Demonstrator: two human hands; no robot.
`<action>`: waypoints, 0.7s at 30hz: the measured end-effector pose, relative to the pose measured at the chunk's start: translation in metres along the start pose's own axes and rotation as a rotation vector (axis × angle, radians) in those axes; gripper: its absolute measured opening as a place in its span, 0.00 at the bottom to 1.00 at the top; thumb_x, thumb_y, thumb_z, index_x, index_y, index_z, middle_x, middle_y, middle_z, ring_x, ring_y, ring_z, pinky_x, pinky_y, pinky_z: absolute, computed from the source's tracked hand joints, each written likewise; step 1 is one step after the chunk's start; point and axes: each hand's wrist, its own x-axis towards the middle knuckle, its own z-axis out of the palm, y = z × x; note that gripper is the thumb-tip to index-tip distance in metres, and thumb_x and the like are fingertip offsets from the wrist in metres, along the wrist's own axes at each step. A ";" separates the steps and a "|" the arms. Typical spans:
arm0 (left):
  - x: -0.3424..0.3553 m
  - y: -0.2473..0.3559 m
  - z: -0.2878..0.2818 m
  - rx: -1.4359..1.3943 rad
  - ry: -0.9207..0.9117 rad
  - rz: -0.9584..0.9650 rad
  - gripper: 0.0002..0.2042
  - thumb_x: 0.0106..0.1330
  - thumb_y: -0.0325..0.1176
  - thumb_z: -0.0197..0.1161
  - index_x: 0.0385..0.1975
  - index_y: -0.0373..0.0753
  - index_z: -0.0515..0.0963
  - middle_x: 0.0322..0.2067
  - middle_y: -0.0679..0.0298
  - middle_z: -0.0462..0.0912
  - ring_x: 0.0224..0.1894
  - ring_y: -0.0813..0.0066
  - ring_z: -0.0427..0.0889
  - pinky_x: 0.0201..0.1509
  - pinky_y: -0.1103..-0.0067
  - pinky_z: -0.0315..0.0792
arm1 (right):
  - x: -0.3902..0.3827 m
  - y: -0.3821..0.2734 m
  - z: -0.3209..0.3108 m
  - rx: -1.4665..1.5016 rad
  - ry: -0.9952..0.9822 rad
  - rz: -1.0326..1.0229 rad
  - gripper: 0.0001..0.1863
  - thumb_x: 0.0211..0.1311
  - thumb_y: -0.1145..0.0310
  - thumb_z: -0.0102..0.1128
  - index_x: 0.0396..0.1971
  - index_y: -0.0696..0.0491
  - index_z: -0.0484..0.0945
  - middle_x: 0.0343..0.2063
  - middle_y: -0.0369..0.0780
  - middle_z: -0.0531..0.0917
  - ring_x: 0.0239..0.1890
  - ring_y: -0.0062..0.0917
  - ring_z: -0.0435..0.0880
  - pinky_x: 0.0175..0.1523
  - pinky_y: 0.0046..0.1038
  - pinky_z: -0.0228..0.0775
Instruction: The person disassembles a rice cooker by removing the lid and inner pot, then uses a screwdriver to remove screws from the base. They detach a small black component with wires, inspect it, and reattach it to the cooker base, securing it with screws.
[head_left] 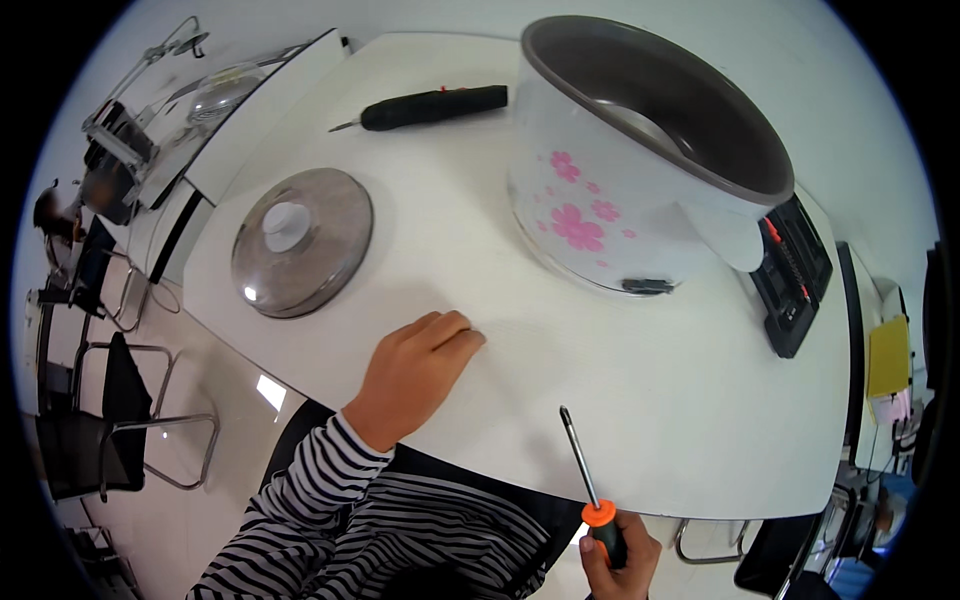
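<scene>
My right hand [622, 560] grips a screwdriver [603, 520] with an orange and dark handle at the table's front edge, its metal shaft pointing up and away. My left hand [415, 372] rests low over the white table, fingers curled together; whatever they may hold is hidden. Beyond it to the left lies a round glass lid [325, 240] with a white knob. A white electric pot [600, 190] with pink flowers and a dark grey inside stands at the far right, its handle toward the right. A black pen-shaped electric screwdriver [435, 108] lies at the back, bit to the left.
An open black tool case [795, 270] with red parts sits right of the pot. The white table [700, 400] ends just before my body. Black chairs [125, 400] stand on the floor at left. Another person [58, 225] is at the far left, near desks with equipment.
</scene>
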 end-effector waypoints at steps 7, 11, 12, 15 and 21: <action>0.002 0.028 -0.011 -1.119 -0.018 -0.340 0.04 0.54 0.25 0.54 0.28 0.33 0.72 0.29 0.61 0.75 0.29 0.78 0.73 0.29 0.82 0.68 | 0.001 -0.006 0.021 -0.038 0.072 -0.129 0.12 0.47 0.71 0.55 0.33 0.59 0.71 0.13 0.39 0.70 0.10 0.23 0.63 0.17 0.19 0.56; 0.004 0.039 -0.011 -1.737 -0.020 -0.556 0.07 0.55 0.24 0.53 0.32 0.31 0.72 0.29 0.60 0.74 0.32 0.77 0.72 0.37 0.80 0.66 | 0.005 -0.012 0.029 0.002 0.091 -0.155 0.13 0.47 0.70 0.56 0.33 0.60 0.71 0.12 0.37 0.68 0.09 0.18 0.59 0.16 0.18 0.54; 0.004 0.042 -0.008 -1.795 -0.021 -0.618 0.09 0.56 0.25 0.53 0.36 0.30 0.71 0.30 0.61 0.74 0.33 0.77 0.70 0.42 0.79 0.64 | 0.006 -0.013 0.030 -0.004 0.096 -0.154 0.13 0.47 0.70 0.56 0.33 0.60 0.71 0.12 0.37 0.68 0.09 0.19 0.60 0.16 0.18 0.54; 0.004 0.046 -0.007 -1.861 -0.053 -0.716 0.09 0.57 0.27 0.50 0.36 0.33 0.70 0.30 0.61 0.73 0.34 0.75 0.70 0.39 0.80 0.64 | 0.006 -0.011 0.033 -0.024 0.125 -0.150 0.13 0.47 0.70 0.56 0.32 0.61 0.70 0.13 0.39 0.69 0.09 0.22 0.63 0.16 0.20 0.56; 0.002 0.044 -0.003 -2.126 -0.087 -0.722 0.07 0.57 0.28 0.52 0.33 0.35 0.72 0.32 0.61 0.73 0.39 0.75 0.69 0.44 0.80 0.62 | 0.006 -0.006 0.034 -0.077 0.121 -0.146 0.13 0.47 0.69 0.55 0.31 0.61 0.69 0.14 0.42 0.71 0.12 0.28 0.66 0.18 0.23 0.58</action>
